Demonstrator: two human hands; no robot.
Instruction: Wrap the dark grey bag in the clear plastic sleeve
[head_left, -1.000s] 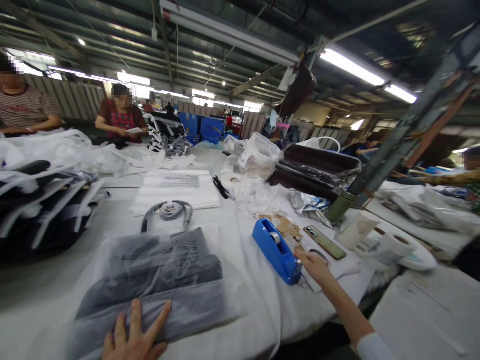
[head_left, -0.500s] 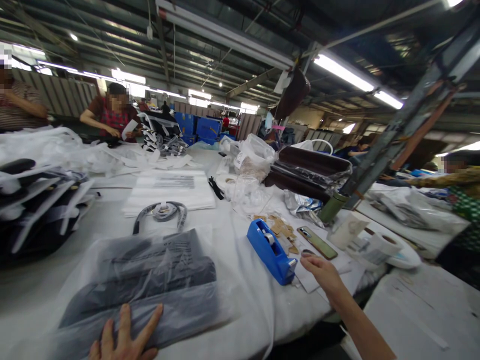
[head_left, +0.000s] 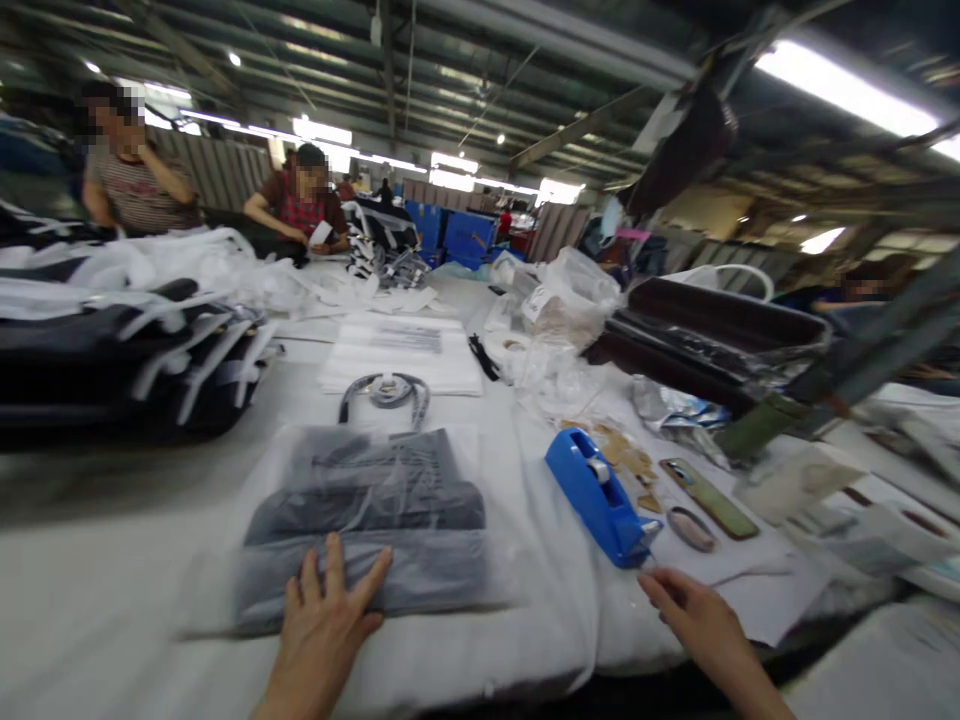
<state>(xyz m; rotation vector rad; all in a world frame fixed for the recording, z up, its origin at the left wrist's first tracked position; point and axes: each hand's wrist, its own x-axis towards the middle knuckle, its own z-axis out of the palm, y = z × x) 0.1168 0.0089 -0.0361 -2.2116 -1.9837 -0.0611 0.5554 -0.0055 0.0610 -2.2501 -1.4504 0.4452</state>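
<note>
Bagged garment (head_left: 375, 520) lies near table edge (head_left: 420, 690), left hand (head_left: 322, 630) pressing it.

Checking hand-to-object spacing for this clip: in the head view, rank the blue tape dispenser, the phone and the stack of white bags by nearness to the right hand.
From the right hand, nearest first:
1. Blue tape dispenser, just up and left of the fingertips.
2. Phone, lying flat beyond the hand, slightly right.
3. Stack of white bags, far up the table, to the left.
</note>
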